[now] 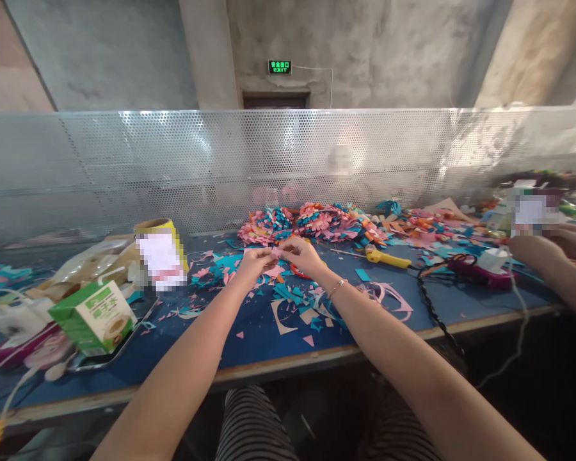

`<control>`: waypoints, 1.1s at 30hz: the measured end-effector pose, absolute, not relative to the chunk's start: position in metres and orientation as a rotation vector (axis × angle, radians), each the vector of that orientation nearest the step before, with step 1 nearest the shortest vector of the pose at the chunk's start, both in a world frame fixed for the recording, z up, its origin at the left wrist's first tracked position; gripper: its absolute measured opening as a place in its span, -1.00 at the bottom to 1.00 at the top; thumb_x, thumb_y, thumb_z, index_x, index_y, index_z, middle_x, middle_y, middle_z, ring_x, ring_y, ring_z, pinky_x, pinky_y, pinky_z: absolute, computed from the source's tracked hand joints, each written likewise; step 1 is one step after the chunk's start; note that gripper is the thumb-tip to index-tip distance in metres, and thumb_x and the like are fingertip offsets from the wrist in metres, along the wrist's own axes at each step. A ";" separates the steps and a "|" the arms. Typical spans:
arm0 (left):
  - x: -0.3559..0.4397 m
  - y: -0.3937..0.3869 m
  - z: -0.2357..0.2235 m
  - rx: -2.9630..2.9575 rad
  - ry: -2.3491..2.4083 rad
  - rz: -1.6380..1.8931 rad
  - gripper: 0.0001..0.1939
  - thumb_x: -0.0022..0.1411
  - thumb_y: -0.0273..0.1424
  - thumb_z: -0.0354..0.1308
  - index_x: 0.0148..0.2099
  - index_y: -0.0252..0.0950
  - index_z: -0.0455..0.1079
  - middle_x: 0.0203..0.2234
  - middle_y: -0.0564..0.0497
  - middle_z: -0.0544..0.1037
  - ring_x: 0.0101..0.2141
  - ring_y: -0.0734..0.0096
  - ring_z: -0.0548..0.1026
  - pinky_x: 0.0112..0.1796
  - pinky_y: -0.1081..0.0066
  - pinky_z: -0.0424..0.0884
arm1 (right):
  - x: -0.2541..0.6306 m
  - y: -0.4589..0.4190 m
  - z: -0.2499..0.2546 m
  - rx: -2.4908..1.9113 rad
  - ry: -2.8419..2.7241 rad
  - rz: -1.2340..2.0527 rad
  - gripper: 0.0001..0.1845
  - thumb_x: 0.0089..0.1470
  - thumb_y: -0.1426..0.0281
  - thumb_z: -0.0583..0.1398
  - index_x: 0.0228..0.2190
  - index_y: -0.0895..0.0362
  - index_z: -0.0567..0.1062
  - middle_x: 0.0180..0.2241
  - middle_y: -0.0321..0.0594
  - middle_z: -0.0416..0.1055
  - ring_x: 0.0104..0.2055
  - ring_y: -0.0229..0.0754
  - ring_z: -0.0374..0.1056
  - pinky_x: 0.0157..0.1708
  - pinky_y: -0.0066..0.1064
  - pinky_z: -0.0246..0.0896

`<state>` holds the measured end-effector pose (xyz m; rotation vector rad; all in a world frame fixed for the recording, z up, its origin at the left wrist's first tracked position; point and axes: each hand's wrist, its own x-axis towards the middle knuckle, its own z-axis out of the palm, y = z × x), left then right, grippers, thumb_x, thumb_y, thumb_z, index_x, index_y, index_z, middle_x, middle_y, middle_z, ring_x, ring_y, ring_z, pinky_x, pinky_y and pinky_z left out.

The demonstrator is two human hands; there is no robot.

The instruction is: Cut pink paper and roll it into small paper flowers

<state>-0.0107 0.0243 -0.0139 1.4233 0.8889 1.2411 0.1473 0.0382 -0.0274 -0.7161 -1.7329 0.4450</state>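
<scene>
My left hand [258, 264] and my right hand [303, 253] meet above the middle of the blue tabletop, fingertips almost touching. Both are closed in a pinch on a small pink piece [275, 253], whose material and exact shape I cannot make out. Under and around the hands lie blue scraps [292, 294] and pink scraps, some with curved cut-outs. Just beyond them sits a pile of pink, blue and orange frilly flowers [317, 221]. A yellow glue gun [386, 257] rests to the right of my right hand.
At left stand a green drink carton [96, 317], a yellow-edged tape roll [180, 246] and cables. A dark red power strip [482, 272] with a black cord lies at right, near a co-worker's arms [547, 262]. A perforated metal screen [388, 153] closes the table's back.
</scene>
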 end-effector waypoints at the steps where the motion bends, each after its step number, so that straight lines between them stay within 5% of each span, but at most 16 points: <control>1: -0.011 0.025 -0.015 1.443 0.897 1.246 -0.72 -0.26 -0.32 0.29 -0.44 -0.36 0.41 -0.59 0.01 0.47 -0.51 0.46 0.43 -0.36 0.40 0.35 | 0.147 0.039 -0.028 -0.734 -1.705 0.475 -0.80 -0.13 0.39 0.16 -0.36 0.11 0.48 -0.34 -0.20 0.40 -0.31 -0.22 0.32 -0.28 -0.36 0.22; 33: -0.011 0.028 -0.016 1.614 0.963 1.289 -0.83 -0.23 -0.37 0.23 -0.50 -0.34 0.42 -0.64 0.01 0.47 -0.52 0.40 0.46 -0.43 0.42 0.36 | 0.136 0.031 -0.026 -0.731 -1.703 0.723 -0.82 -0.17 0.31 0.18 -0.51 0.18 0.38 -0.56 -0.29 0.34 -0.51 -0.34 0.24 -0.50 -0.49 0.14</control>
